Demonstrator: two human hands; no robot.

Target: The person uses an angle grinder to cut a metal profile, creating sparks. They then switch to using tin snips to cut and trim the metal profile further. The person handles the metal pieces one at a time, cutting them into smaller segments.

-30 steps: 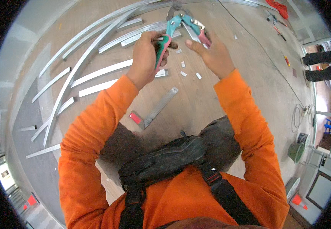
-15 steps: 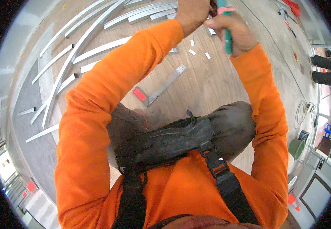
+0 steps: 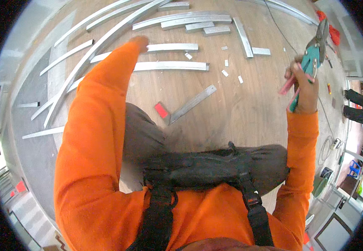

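In my right hand (image 3: 306, 90), out to the right, is a pair of tin snips (image 3: 312, 58) with teal and pink handles; their metal jaws point up and away from me. My fingers wrap the handles loosely. My left hand (image 3: 139, 43) reaches out to the far left, over a silver metal channel (image 3: 173, 47). Its fingers are mostly hidden, so whether it grips the channel cannot be seen. A second channel (image 3: 173, 65) lies just nearer to me. Small pale offcuts (image 3: 225, 72) are scattered between my hands.
A try square (image 3: 193, 103) with a red stock (image 3: 161, 110) lies on the wood floor before my knees. Long metal channels (image 3: 102, 46) cross at the left; shorter pieces (image 3: 217, 30) lie farther off. A cable (image 3: 281, 31) runs along the right. Another person's dark-clothed legs (image 3: 358, 108) show there.
My hands have parted from close together at the top. The left has swung left to the channels; the right has moved right and nearer with the tin snips. My view has shifted slightly.
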